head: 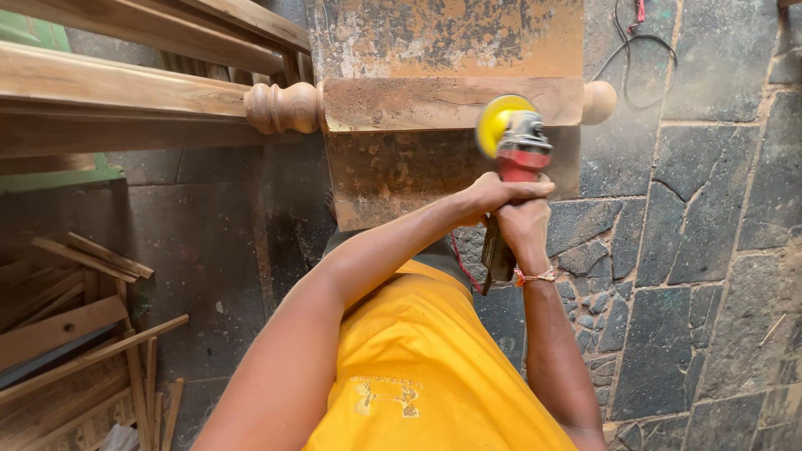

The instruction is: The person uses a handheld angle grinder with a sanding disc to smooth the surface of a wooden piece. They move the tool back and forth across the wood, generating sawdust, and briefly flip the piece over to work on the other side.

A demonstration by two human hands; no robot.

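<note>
Tool: I'm watching a red-bodied angle grinder with a yellow sanding disc (511, 138); it's pressing its disc edge-on against the worn wooden panel with turned round knobs (451, 102).
Left hand: the left hand (493, 194) is wrapping over the grinder's body from the left, fingers closed around it.
Right hand: the right hand (525, 227) is clutching the rear of the grinder, fingers curled shut, an orange thread band at the wrist.
Key relation: the grinder's long axis is running straight away from both hands, up toward the panel; the disc is sitting just beyond the left hand's knuckles.
Surroundings: grey stone-slab floor (710, 250) underneath, loose wooden offcuts (75, 334) piled at left.
</note>
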